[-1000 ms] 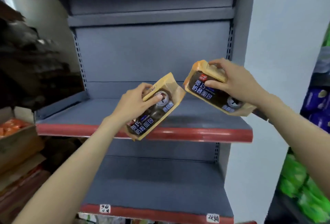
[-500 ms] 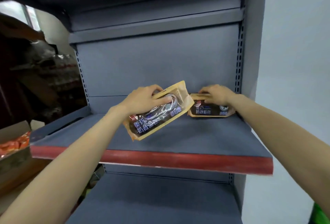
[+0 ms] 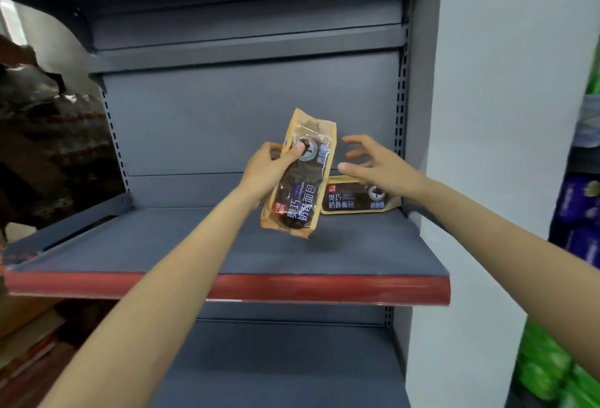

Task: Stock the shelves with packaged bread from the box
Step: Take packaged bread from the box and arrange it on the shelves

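A left hand [image 3: 266, 169] holds a glossy tan bread pack [image 3: 300, 177] nearly upright above a grey metal shelf [image 3: 194, 251], thumb pressed on its dark clear window and fingers curled behind. The right hand [image 3: 378, 169] hovers with fingers spread, holding nothing, over a second pack [image 3: 349, 201] lying flat in the shelf's back right corner. Both packs are rectangular, with white lettering. The shelf's front edge is red; bare room lies to the left.

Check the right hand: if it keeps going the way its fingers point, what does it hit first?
Probably the bread pack held upright in the left hand. The right hand has open fingers pointing left toward that pack's edge; depth between them is unclear.
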### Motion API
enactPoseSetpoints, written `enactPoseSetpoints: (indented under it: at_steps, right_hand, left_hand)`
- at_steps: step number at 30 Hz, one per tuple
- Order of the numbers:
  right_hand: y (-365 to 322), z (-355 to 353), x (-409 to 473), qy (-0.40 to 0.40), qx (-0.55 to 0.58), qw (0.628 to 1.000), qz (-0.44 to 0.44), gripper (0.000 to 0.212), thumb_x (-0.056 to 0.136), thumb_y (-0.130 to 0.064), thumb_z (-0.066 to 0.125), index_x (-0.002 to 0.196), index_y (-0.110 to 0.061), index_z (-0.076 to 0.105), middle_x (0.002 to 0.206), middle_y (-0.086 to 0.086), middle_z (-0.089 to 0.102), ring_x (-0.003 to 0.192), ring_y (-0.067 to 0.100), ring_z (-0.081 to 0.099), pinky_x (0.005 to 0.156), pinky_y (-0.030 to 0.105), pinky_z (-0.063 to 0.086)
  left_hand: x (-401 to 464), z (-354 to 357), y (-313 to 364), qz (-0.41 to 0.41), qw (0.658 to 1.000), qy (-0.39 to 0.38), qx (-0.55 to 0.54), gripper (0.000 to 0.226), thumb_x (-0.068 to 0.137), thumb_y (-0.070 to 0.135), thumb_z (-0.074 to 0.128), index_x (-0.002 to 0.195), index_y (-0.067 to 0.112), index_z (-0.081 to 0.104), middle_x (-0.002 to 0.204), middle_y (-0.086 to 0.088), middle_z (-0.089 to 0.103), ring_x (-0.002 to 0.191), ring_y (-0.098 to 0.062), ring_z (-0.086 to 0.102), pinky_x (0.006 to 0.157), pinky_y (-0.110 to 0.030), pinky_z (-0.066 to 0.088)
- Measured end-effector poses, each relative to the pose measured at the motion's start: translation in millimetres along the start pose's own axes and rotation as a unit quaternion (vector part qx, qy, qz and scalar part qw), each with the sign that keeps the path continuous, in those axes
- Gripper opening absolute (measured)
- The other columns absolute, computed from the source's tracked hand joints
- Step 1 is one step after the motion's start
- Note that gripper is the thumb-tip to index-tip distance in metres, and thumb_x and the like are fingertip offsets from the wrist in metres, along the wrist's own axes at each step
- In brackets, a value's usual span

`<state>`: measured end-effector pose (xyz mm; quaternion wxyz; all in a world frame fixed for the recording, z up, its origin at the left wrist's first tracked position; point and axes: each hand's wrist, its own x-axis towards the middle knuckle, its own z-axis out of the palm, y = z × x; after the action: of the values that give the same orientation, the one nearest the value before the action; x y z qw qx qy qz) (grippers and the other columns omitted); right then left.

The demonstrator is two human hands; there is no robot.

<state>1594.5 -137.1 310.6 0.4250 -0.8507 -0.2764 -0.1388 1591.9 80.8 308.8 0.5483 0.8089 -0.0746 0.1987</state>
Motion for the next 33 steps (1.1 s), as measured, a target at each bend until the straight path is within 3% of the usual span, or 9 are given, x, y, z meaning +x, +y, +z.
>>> enactPoseSetpoints:
  at_steps: [3,5,7,11,15,18,23,28,33]
  right_hand:
    - [1,1,-4,0.077,-0.070,0.993,-0.059,0.077,0.082,-0.036,0.069,0.144,-0.026,0.024,0.137,0.001,0.038,0.122,0.017,0.044,0.100,0.031,0.037]
    - [7,-5,-4,0.101,-0.193,0.971,-0.102,0.082,0.078,-0.034,0.072,0.144,-0.031,0.024,0.142,0.006,0.034,0.126,0.026,0.040,0.103,0.041,0.038]
    - [17,-10,-5,0.086,-0.322,0.939,-0.081,0.078,0.076,-0.031,0.073,0.141,-0.033,0.031,0.142,0.006,0.034,0.122,0.032,0.042,0.097,0.044,0.042]
    - [49,-5,-10,0.074,-0.439,0.895,0.017,0.056,0.079,-0.033,0.069,0.128,-0.025,0.045,0.124,0.007,0.051,0.110,0.031,0.049,0.083,0.037,0.043]
    - [73,8,-5,0.072,-0.494,0.863,0.079,0.037,0.084,-0.018,0.062,0.120,-0.014,0.052,0.120,0.011,0.051,0.112,0.033,0.047,0.088,0.038,0.041]
    - [84,10,-6,0.098,-0.519,0.843,0.098,0.038,0.082,-0.008,0.058,0.119,-0.012,0.055,0.121,0.013,0.050,0.114,0.034,0.045,0.092,0.038,0.037]
    - [47,28,-43,0.142,-0.346,0.927,-0.023,0.039,0.087,-0.021,0.056,0.126,-0.019,0.054,0.133,0.006,0.049,0.122,0.032,0.040,0.100,0.047,0.033]
    - [5,74,-124,0.232,-0.190,0.943,-0.144,0.027,0.088,-0.023,0.050,0.112,-0.017,0.062,0.106,0.001,0.065,0.099,0.023,0.057,0.083,0.038,0.047]
    - [-4,144,-213,0.285,-0.178,0.928,-0.164,0.018,0.093,-0.019,0.054,0.101,-0.015,0.069,0.078,-0.004,0.069,0.064,0.014,0.062,0.054,0.028,0.049]
  left_hand:
    - [1,10,3,0.079,0.984,0.012,0.160,0.048,0.078,0.059,0.064,0.113,0.027,0.052,0.111,0.007,0.064,0.098,-0.014,0.062,0.086,-0.034,0.049]
    - [3,26,6,0.166,0.934,-0.008,0.316,0.054,0.076,0.057,0.067,0.121,0.032,0.052,0.118,0.006,0.064,0.108,-0.019,0.058,0.084,-0.033,0.044]
    - [8,51,8,0.220,0.896,-0.049,0.384,0.060,0.075,0.057,0.068,0.127,0.033,0.049,0.124,0.006,0.062,0.115,-0.021,0.055,0.085,-0.034,0.042]
    - [21,95,3,0.236,0.860,-0.135,0.431,0.072,0.077,0.054,0.068,0.138,0.028,0.041,0.134,0.004,0.055,0.124,-0.022,0.048,0.096,-0.042,0.036]
    - [24,96,-13,0.173,0.802,-0.182,0.542,0.082,0.078,0.044,0.071,0.146,0.029,0.027,0.151,-0.001,0.033,0.137,-0.028,0.028,0.108,-0.061,0.018]
    - [13,75,-26,0.157,0.841,-0.144,0.498,0.070,0.085,0.043,0.063,0.145,0.029,0.030,0.151,-0.002,0.033,0.136,-0.029,0.029,0.109,-0.052,0.026]
    - [-50,42,-19,0.206,0.893,-0.051,0.396,0.045,0.091,0.037,0.055,0.135,0.031,0.046,0.124,0.006,0.061,0.116,-0.022,0.051,0.087,-0.033,0.039]
    - [-145,17,-20,0.253,0.915,0.087,0.303,0.020,0.089,0.036,0.050,0.100,0.030,0.066,0.082,0.018,0.069,0.082,-0.003,0.063,0.067,-0.024,0.042]
    - [-233,-5,-78,0.321,0.895,0.118,0.288,0.023,0.090,0.027,0.052,0.082,0.018,0.071,0.063,0.012,0.066,0.058,-0.007,0.063,0.053,-0.029,0.049]
